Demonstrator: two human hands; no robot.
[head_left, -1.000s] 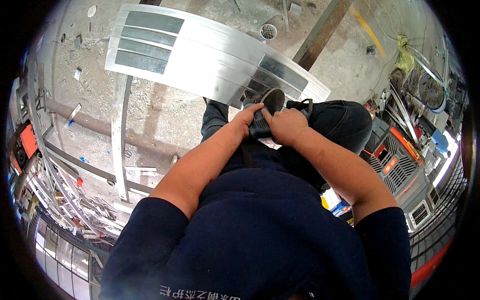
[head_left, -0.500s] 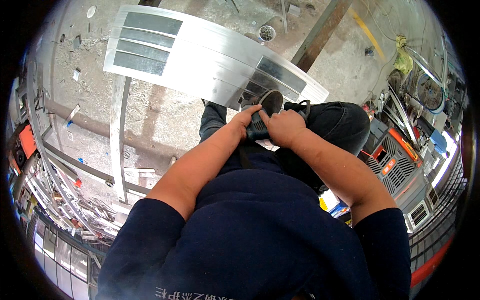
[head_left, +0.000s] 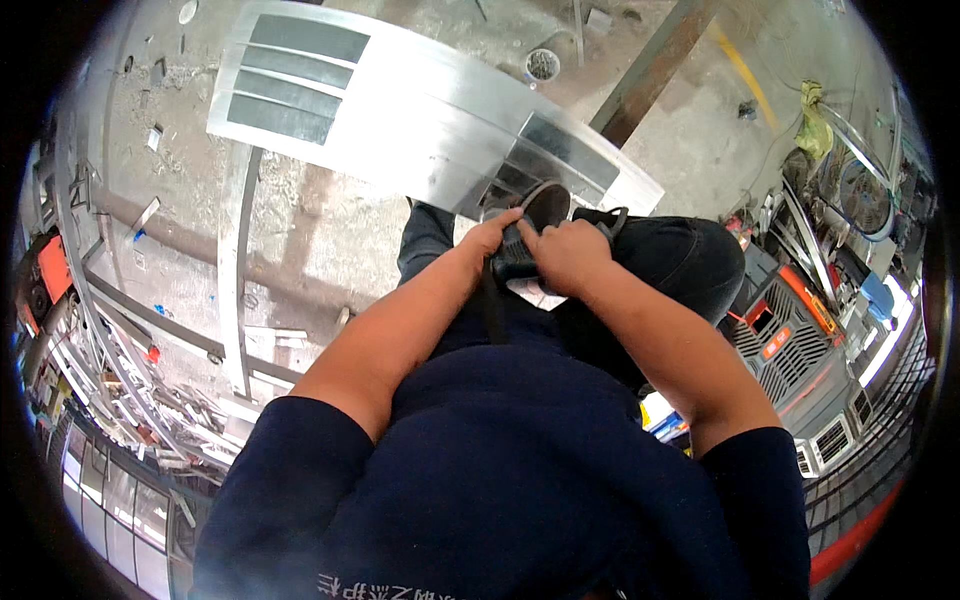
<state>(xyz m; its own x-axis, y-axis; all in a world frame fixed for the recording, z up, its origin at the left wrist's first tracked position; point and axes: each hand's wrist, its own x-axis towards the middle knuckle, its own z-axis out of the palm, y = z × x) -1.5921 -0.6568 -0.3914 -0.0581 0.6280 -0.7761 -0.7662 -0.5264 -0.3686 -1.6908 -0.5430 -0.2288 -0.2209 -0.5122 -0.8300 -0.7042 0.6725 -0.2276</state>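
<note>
Both hands are closed on a dark angle grinder (head_left: pixel 514 255) in front of my waist. My left hand (head_left: pixel 487 236) wraps its left side, while my right hand (head_left: pixel 572 256) grips it from the right. The grinder's round, dark disc (head_left: pixel 547 205) overlaps the near edge of a long silver metal panel (head_left: pixel 420 110), toward the panel's right end. Whether the disc touches the metal, I cannot tell. Rectangular slots open through the panel at both ends. Parts of the grinder are hidden under my fingers.
A metal beam (head_left: pixel 236 260) runs below the panel on the left, and a rusty beam (head_left: pixel 655 75) at the far right. Metal scrap (head_left: pixel 140 400) lies at left. A grey-orange machine (head_left: pixel 785 335) and a fan (head_left: pixel 866 195) stand at right. Beyond the panel sits a small bucket (head_left: pixel 541 66).
The view has shifted slightly, so the panel and surroundings sit a little differently in it. Both hands keep their hold on the grinder, near the same part of the panel.
</note>
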